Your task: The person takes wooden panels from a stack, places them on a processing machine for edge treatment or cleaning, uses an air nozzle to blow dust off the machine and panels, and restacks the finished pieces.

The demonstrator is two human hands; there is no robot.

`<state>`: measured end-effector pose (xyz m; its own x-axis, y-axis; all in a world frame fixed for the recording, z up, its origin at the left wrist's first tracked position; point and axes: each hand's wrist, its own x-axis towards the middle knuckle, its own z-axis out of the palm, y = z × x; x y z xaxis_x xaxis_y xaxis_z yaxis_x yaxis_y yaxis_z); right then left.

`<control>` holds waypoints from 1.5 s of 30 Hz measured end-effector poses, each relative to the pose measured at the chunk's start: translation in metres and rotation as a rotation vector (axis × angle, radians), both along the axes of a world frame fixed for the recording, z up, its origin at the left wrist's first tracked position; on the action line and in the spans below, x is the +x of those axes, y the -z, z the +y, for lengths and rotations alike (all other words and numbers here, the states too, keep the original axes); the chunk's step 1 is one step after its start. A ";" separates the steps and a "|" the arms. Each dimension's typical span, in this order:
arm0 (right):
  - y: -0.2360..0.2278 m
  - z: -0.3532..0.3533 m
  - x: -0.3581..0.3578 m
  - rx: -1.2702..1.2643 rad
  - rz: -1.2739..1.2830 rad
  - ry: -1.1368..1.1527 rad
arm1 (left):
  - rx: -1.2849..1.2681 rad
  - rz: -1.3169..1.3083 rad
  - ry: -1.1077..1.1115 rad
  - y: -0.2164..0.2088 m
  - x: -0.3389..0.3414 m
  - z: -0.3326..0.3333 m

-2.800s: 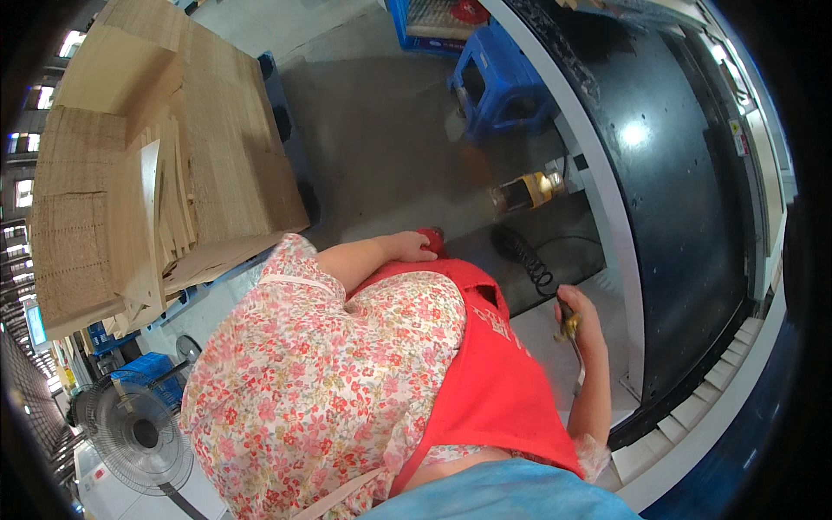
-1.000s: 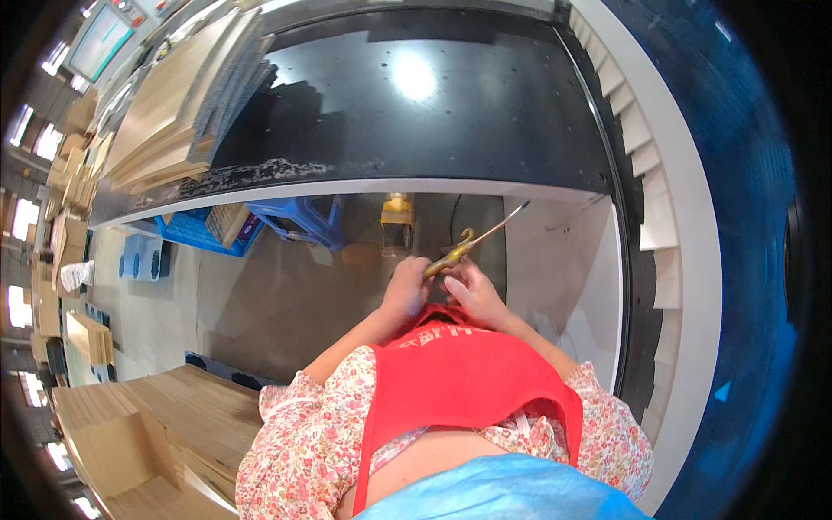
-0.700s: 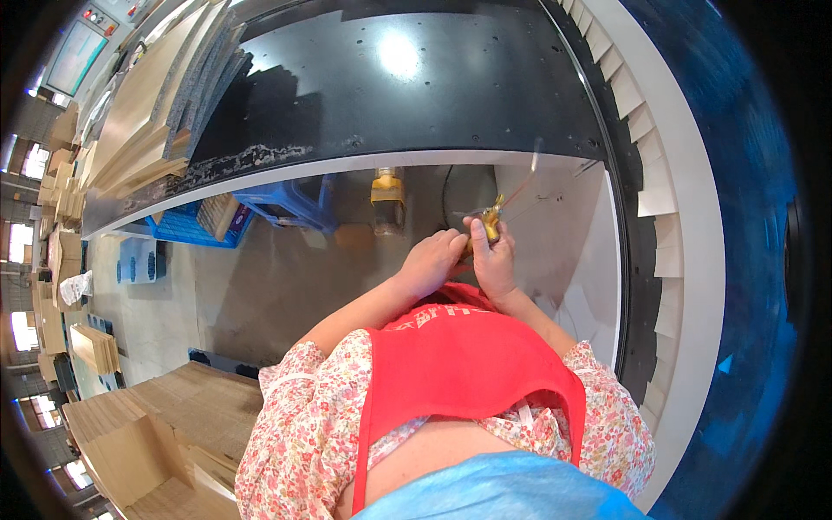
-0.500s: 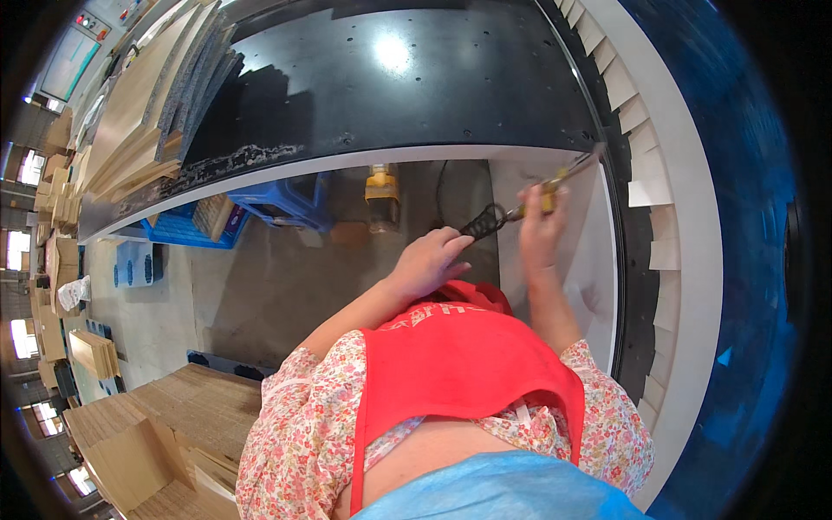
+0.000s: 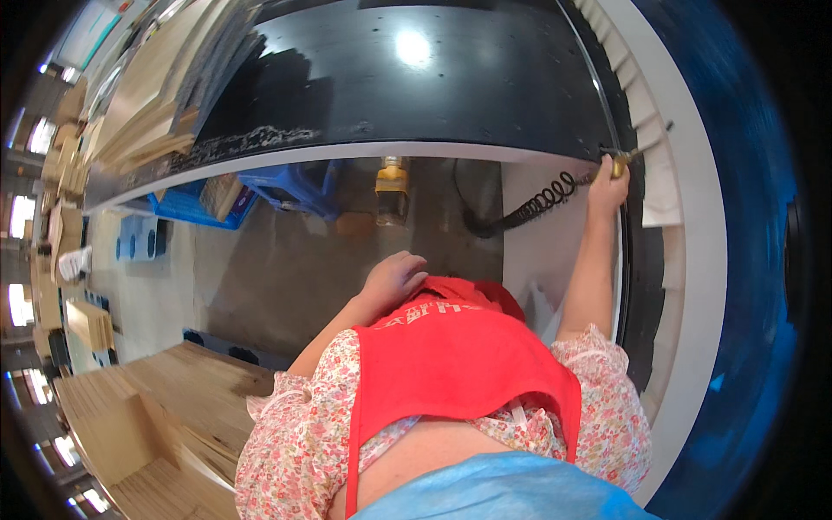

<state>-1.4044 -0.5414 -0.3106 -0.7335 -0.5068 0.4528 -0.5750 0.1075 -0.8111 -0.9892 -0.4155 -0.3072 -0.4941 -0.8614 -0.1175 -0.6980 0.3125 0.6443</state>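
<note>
At the black table's [image 5: 416, 113] right edge, right hand [image 5: 607, 185] fisted around brass air nozzle [image 5: 620, 163]; coiled black hose [image 5: 542, 202] trails from it. Left hand [image 5: 392, 279] loosely curled, holding nothing, by red apron [image 5: 451, 347].

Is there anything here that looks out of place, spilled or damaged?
One thing stands out: a ragged line of pale dust or crumbs lies along the front edge of the black flat machine bed, left of centre. Elsewhere, the right hand holds a brass-coloured tool with a black coiled hose; the left hand is empty.
</note>
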 end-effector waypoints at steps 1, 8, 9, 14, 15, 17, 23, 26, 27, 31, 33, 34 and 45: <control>0.000 0.002 -0.002 0.007 0.040 0.022 | 0.009 0.011 0.001 0.004 0.002 0.003; 0.046 0.049 0.025 -0.066 0.088 0.065 | 0.002 0.024 -0.186 0.011 0.020 0.017; 0.045 0.062 0.051 -0.054 0.126 -0.047 | -0.014 0.023 -0.218 0.014 0.025 0.020; 0.004 0.087 0.152 -0.010 0.170 -0.742 | 0.032 0.019 -0.376 0.021 0.046 0.040; -0.007 0.085 0.162 0.001 0.163 -0.874 | 0.024 0.016 -0.388 0.020 0.047 0.041; -0.028 0.072 0.183 -0.002 0.196 -1.049 | 0.022 0.037 -0.434 0.015 0.051 0.046; -0.076 0.043 0.254 -0.243 0.296 -1.436 | -0.045 0.071 -0.604 0.012 0.064 0.064; -0.098 0.012 0.289 -0.321 0.536 -1.399 | 0.011 0.042 -0.728 0.008 0.077 0.087; -0.104 -0.003 0.299 -0.356 0.587 -1.360 | 0.036 0.029 -0.757 0.005 0.081 0.095; -0.104 -0.068 0.318 -0.219 0.911 -1.044 | 0.037 0.026 -0.857 0.012 0.092 0.120; -0.093 -0.077 0.328 -0.102 0.972 -0.985 | 0.045 0.041 -0.894 0.021 0.095 0.134; -0.089 -0.080 0.330 -0.042 1.003 -0.948 | 0.048 0.052 -0.906 0.026 0.097 0.136; -0.101 -0.064 0.346 0.053 1.105 -0.954 | 0.185 0.100 -0.894 0.025 0.114 0.137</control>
